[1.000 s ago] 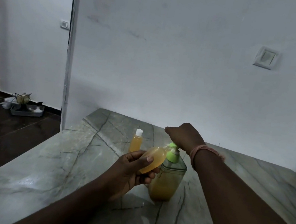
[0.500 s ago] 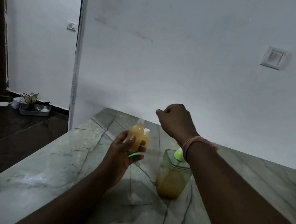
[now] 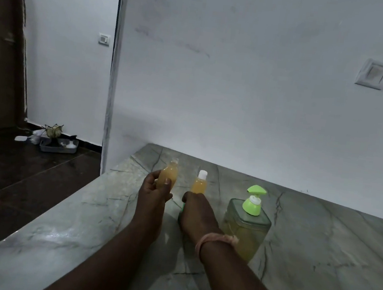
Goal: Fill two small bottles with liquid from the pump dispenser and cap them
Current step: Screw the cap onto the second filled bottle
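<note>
Amber liquid fills the uncapped bottle (image 3: 168,175) your left hand (image 3: 153,194) holds upright, grip clamped round it.
Your right hand (image 3: 197,212) rests on the marble surface (image 3: 318,246), its grip hidden, below the white-capped bottle (image 3: 199,182); the green pump dispenser (image 3: 247,222) stands at three o'clock.

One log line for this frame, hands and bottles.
left hand: holds uncapped filled bottle | right hand: on counter near capped bottle | dispenser: idle
</note>
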`<state>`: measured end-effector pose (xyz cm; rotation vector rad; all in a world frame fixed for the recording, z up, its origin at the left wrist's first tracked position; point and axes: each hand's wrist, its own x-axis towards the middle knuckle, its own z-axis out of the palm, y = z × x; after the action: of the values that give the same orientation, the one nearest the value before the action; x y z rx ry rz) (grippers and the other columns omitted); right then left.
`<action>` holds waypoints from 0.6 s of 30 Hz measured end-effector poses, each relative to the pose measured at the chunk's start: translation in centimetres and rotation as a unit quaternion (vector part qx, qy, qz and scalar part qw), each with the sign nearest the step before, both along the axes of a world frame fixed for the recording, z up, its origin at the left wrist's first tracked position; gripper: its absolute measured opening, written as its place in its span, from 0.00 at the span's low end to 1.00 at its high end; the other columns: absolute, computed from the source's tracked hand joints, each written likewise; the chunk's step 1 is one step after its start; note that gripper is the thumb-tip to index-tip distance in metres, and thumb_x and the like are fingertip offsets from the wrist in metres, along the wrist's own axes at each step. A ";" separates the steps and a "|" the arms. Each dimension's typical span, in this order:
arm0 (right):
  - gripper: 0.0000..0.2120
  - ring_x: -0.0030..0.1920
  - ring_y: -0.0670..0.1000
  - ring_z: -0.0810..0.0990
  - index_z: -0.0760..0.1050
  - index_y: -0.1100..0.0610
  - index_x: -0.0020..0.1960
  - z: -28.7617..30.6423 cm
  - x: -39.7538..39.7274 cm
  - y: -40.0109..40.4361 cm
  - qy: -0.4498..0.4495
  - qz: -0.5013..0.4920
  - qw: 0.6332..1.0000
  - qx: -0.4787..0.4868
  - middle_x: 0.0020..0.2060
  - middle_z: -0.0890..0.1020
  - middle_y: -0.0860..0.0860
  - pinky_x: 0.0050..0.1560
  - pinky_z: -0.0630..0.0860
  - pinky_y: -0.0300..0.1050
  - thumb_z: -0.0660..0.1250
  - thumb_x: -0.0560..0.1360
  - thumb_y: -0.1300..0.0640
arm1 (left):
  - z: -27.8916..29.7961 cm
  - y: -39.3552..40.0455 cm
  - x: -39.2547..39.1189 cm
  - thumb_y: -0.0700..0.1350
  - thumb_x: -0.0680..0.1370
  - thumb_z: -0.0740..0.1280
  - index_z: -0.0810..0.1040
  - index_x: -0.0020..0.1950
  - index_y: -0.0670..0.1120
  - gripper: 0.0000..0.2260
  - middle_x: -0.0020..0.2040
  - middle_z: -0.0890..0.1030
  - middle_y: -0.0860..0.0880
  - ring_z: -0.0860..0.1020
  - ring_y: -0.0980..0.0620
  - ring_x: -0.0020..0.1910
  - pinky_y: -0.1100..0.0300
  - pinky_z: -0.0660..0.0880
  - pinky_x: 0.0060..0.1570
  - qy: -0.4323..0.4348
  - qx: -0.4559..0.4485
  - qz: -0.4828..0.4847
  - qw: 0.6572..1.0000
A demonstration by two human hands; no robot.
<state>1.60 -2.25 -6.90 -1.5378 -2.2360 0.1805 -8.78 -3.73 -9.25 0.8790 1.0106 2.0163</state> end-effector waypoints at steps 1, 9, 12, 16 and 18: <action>0.12 0.56 0.59 0.77 0.74 0.55 0.59 -0.6 0.0 0.0 0.008 0.002 1.000 0.013 0.55 0.77 0.56 0.56 0.77 0.53 0.59 0.78 0.64 | -0.1 0.1 -0.1 0.42 0.80 0.65 0.76 0.55 0.55 0.09 0.58 0.78 0.47 0.77 0.45 0.58 0.53 0.75 0.51 -0.003 -0.003 -0.003 1.000; 0.08 0.51 0.53 0.79 0.73 0.54 0.54 -1.0 -0.5 0.2 0.135 -0.007 0.990 0.046 0.50 0.80 0.53 0.50 0.78 0.46 0.65 0.76 0.61 | -0.3 0.7 0.0 0.42 0.79 0.66 0.77 0.57 0.54 0.09 0.59 0.78 0.45 0.78 0.44 0.57 0.51 0.77 0.53 -0.002 -0.010 -0.024 1.000; 0.07 0.51 0.50 0.77 0.75 0.54 0.55 2.1 -0.6 1.2 0.223 -0.031 0.968 0.106 0.52 0.78 0.52 0.50 0.75 0.41 0.66 0.77 0.58 | -0.1 0.8 0.0 0.42 0.79 0.66 0.76 0.59 0.52 0.10 0.59 0.78 0.45 0.78 0.43 0.57 0.51 0.77 0.53 -0.010 -0.009 -0.036 0.999; 0.11 0.53 0.48 0.79 0.75 0.49 0.58 6.6 -0.2 2.4 0.271 0.034 0.959 0.071 0.55 0.77 0.50 0.55 0.78 0.45 0.64 0.77 0.60 | 0.1 1.2 0.3 0.43 0.79 0.67 0.75 0.62 0.50 0.12 0.59 0.78 0.45 0.80 0.44 0.57 0.52 0.78 0.54 -0.027 -0.002 -0.067 0.997; 0.14 0.51 0.50 0.81 0.73 0.48 0.60 8.2 -0.1 2.5 0.265 0.061 0.961 0.039 0.54 0.78 0.48 0.55 0.79 0.51 0.67 0.76 0.59 | 0.1 1.2 0.4 0.44 0.79 0.67 0.75 0.62 0.49 0.12 0.59 0.79 0.45 0.80 0.45 0.57 0.52 0.78 0.54 -0.023 0.005 -0.074 0.997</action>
<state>1.50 0.21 1.33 -1.1384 -1.8787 0.4744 -8.42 -2.56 -9.10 0.8837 0.8841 1.9092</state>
